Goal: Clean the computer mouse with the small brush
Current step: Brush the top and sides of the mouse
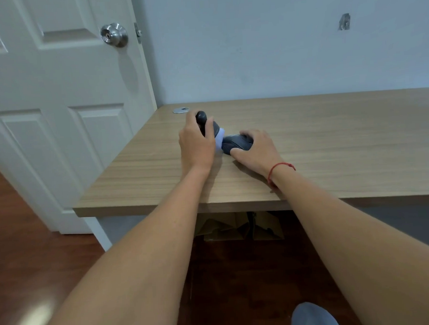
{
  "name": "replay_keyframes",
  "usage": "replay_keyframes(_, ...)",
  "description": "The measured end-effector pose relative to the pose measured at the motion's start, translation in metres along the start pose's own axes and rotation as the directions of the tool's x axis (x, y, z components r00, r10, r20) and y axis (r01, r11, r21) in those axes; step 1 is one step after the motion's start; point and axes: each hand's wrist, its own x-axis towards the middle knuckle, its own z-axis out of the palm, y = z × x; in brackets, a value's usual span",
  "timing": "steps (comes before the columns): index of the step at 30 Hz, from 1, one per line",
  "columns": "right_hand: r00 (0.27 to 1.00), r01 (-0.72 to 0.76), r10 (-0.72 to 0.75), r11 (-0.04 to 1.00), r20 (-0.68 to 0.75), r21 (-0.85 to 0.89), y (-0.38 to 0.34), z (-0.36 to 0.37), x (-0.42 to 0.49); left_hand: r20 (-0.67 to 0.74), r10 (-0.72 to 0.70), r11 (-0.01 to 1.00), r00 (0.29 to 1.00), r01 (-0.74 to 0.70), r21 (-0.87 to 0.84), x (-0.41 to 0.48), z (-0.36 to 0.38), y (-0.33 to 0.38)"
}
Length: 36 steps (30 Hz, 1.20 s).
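A dark grey computer mouse (235, 143) lies on the wooden desk (331, 143) left of centre. My right hand (256, 149) rests over its right side and grips it against the desk. My left hand (195, 144) is closed around a small brush (213, 127) with a dark rounded handle and pale bluish-white bristles. The bristles point down and to the right and touch the mouse's left end. Much of the brush handle is hidden by my fingers.
A round metal cable grommet (180, 110) sits in the desk near its back left corner. A white door with a steel knob (114, 34) stands left of the desk. Cardboard boxes (239, 227) lie on the floor under the desk.
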Motion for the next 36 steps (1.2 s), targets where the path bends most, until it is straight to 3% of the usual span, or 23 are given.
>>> replay_keyframes(2, 1.000, -0.008, 0.008, 1.000, -0.007, 0.009, 0.000, 0.000, 0.000, 0.015, -0.007, 0.999, 1.000, 0.007, -0.042, 0.001, 0.001, 0.000)
replay_keyframes(7, 0.999, -0.031, 0.032, 0.998, -0.010, 0.049, -0.002, -0.001, -0.002, 0.034, -0.067, 0.988, 0.997, 0.061, 0.143, 0.003, 0.001, -0.009)
replay_keyframes(12, 0.999, -0.032, 0.032, 0.998, -0.009, 0.048, -0.002, 0.000, -0.002, 0.024, 0.034, 0.999, 0.999, -0.034, -0.012, 0.000, 0.001, 0.000)
replay_keyframes(18, 1.000, 0.009, -0.008, 0.999, -0.013, 0.036, 0.001, 0.001, 0.000, 0.014, 0.017, 0.997, 1.000, -0.018, 0.078, 0.001, 0.001, -0.007)
replay_keyframes(23, 0.987, -0.075, 0.087, 0.992, -0.131, 0.098, 0.001, 0.001, 0.000, -0.033, 0.041, 0.999, 0.999, -0.042, -0.016, 0.001, 0.001, -0.003)
replay_keyframes(27, 0.988, -0.087, 0.085, 0.996, -0.129, -0.014, -0.001, 0.003, -0.005, -0.034, 0.068, 0.995, 0.997, -0.070, -0.066, 0.000, 0.002, -0.001)
replay_keyframes(31, 0.996, -0.019, 0.017, 0.999, -0.084, -0.027, 0.000, 0.004, -0.004, 0.044, 0.045, 0.999, 0.998, -0.046, 0.018, 0.002, 0.003, -0.007)
replay_keyframes(36, 0.998, -0.020, 0.023, 0.998, -0.052, 0.053, 0.002, 0.004, -0.002, 0.006, -0.059, 0.992, 0.998, 0.058, 0.115, 0.004, 0.003, -0.010)
